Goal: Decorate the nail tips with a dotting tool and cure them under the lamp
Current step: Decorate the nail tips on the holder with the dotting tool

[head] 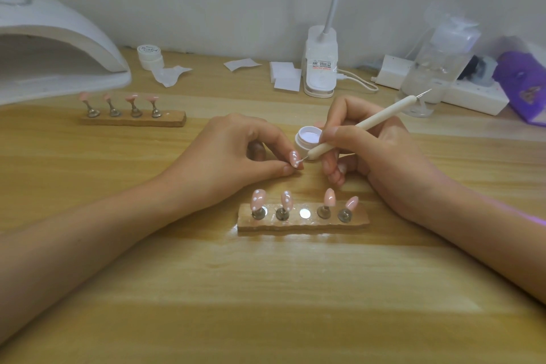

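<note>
Step in hand: dotting. The left hand pinches one pink nail tip between thumb and forefinger, just above the bench. The right hand grips the dotting tool like a pen, its fine point touching the tip's lower end. White dots already show on this tip. An open gel pot stands just behind the hands.

The near stand carries two dotted tips and two plain tips; its middle seat is vacant. By this count, decoration is about half done and curing is not yet begun.

Next move, as judged: lift the point cleanly to avoid a smear, then reseat the tip in the middle seat. The curing lamp sits at far left.
</note>
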{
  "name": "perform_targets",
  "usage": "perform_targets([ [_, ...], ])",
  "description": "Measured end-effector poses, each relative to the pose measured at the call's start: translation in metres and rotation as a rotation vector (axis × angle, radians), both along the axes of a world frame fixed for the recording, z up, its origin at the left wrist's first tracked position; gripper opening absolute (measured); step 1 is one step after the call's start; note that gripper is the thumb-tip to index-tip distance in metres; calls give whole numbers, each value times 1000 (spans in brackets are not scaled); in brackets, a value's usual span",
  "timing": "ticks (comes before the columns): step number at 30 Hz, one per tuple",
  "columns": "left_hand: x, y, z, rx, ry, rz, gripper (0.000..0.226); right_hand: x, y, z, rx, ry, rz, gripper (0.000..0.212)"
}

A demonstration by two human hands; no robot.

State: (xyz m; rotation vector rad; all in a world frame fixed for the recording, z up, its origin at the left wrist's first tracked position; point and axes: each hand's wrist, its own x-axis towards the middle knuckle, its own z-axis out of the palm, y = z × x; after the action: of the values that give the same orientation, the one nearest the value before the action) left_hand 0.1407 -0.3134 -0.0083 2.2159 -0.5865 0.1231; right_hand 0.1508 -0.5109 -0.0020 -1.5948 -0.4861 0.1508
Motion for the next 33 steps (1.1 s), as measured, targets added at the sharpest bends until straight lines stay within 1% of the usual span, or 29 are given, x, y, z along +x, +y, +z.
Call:
perform_targets([
  [9,0,0,0,-7,5,0,14,1,-1,0,64,-27,8,25],
  [18,0,0,0,-16,13,-1,10,1,0,-2,15,4,-10,23],
  [33,0,0,0,-19,22,2,9,2,0,-2,5,12,-15,22],
])
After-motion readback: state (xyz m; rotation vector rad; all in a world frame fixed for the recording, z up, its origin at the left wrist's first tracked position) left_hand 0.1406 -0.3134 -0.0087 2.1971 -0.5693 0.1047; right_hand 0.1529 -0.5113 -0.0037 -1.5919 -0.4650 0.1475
